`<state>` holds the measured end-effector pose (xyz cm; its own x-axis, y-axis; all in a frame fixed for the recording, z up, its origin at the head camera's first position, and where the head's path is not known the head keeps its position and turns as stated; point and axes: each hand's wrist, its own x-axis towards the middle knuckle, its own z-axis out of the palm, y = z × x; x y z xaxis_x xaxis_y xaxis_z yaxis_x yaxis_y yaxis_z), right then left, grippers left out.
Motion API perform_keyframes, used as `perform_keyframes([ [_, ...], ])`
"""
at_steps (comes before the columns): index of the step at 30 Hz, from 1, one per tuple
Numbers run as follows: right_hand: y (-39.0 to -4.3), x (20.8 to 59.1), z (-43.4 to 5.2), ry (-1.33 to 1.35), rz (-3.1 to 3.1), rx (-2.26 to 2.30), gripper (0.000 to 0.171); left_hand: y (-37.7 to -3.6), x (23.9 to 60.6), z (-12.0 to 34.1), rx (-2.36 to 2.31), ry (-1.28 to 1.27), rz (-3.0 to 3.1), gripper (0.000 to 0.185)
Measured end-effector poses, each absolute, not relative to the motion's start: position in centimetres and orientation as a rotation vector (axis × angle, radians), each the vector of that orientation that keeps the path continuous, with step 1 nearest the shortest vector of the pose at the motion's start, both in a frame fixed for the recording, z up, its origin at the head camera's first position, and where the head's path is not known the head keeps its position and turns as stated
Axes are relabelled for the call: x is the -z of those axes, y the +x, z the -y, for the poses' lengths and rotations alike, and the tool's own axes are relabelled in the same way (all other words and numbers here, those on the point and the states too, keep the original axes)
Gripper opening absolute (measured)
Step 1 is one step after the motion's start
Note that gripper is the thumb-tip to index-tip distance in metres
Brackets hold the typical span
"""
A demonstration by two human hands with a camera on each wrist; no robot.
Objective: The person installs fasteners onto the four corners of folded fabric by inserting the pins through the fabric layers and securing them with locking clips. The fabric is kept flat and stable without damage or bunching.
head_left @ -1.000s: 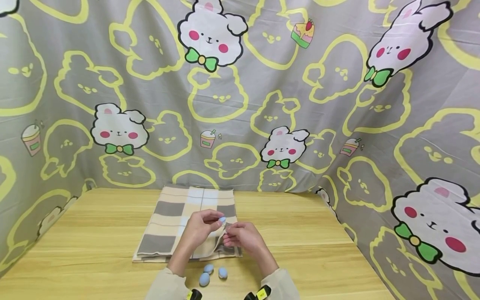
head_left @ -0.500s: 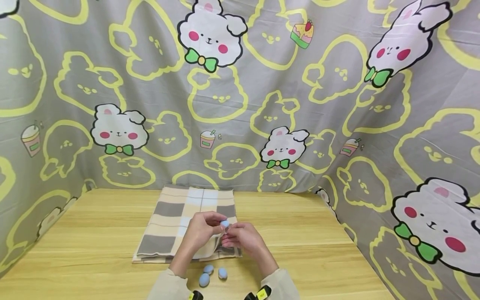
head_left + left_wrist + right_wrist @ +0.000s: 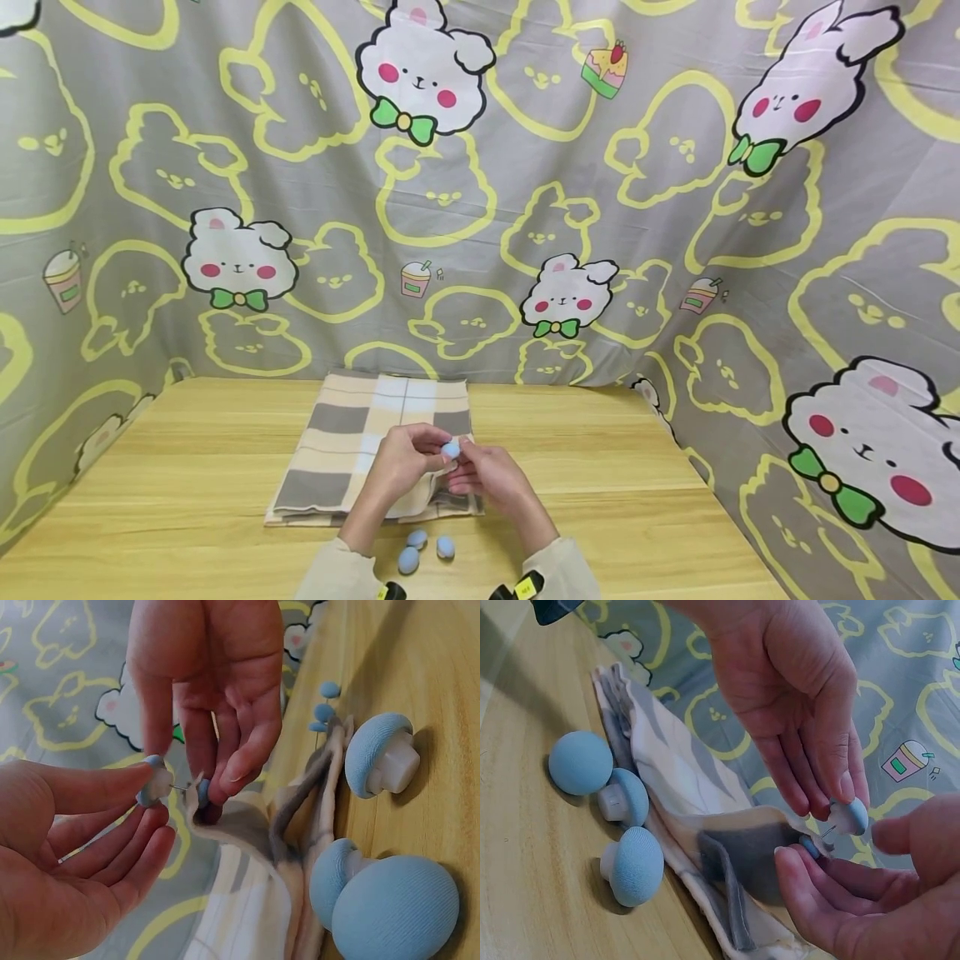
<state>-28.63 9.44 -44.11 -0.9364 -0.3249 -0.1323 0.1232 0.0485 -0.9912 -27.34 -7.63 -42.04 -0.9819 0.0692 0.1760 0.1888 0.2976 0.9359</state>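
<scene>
One bare left hand (image 3: 402, 461) pinches a blue fabric-topped, white-based round fastener (image 3: 156, 782), its thin metal pin (image 3: 178, 787) meeting checked beige-and-grey cloth (image 3: 326, 442) just beside that grip, where a bare right hand (image 3: 489, 475) holds a small blue disc (image 3: 203, 793), three similar fasteners (image 3: 408, 559) lying nearer the person on yellowish wooden table (image 3: 600, 467).

In the head view, the left hand (image 3: 401, 462) covers a part of the held blue knob (image 3: 450, 450), and together with the right hand (image 3: 491, 477) it hides some of the plaid cloth (image 3: 330, 454). The thin pin (image 3: 829, 832) is too small to make out there, and the bottom edge cuts the sleeves (image 3: 564, 571). In the right wrist view, fingers partly hide the small blue disc (image 3: 808, 846). In the left wrist view, the front knob (image 3: 397, 907) covers some of the rear knob (image 3: 327, 889)
</scene>
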Motion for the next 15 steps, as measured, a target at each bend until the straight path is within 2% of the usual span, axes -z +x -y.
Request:
perform_keyframes([
  [7, -28.8, 44.0, -9.48, -0.247, -2.01, 1.938, 0.05, -27.3, 41.97, 7.72, 1.81, -0.264, 2.438, 0.026],
  [12, -28.71, 43.79, -9.58, -0.232, -2.009, 1.962, 0.05, -27.38, 42.19, 7.96, 1.833, -0.154, 2.434, 0.022],
  [15, -28.71, 43.72, -9.64, -0.238, -1.998, 1.975, 0.051, -27.43, 42.48, 8.07, 1.877, -0.121, 2.444, 0.026],
])
